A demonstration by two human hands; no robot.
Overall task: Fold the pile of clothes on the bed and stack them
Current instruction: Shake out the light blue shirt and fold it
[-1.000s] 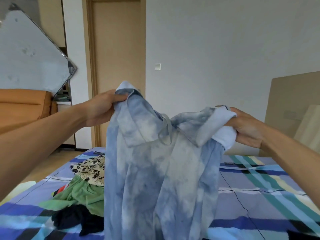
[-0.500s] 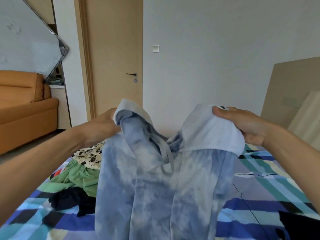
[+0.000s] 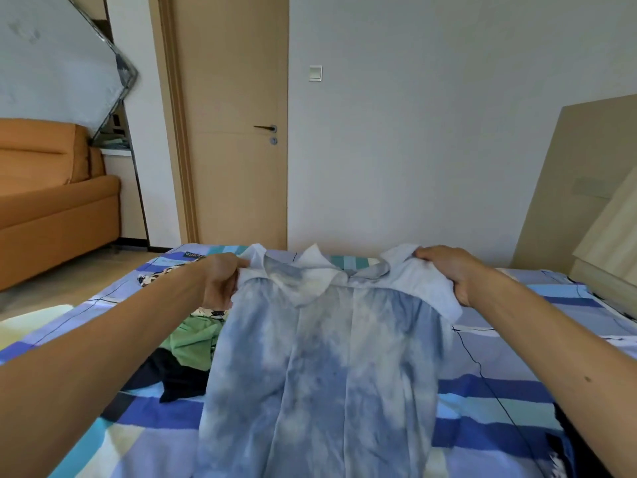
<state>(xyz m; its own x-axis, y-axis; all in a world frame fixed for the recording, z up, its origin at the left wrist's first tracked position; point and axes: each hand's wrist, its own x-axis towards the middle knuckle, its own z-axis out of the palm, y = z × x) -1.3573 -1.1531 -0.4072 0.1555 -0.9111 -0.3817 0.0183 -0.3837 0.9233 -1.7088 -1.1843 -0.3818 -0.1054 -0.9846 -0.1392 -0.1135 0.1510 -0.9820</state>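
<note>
Both hands spread a blue tie-dye shirt over the bed.

The left hand (image 3: 220, 281) grips one shoulder of the shirt (image 3: 320, 367); the right hand (image 3: 448, 270) clutches the other; the collar lies between them and the body hangs toward the camera over the striped bed (image 3: 517, 401); left of the shirt sits a pile of clothes (image 3: 186, 346), green, black and floral; a small dark label at the bed's far edge carries writing too blurred to read.

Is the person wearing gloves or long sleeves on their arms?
No. The left hand and right hand are bare, with no gloves, rings or watch showing. Both forearms are bare too, with no sleeve in view. The right forearm has one small dark spot.
</note>
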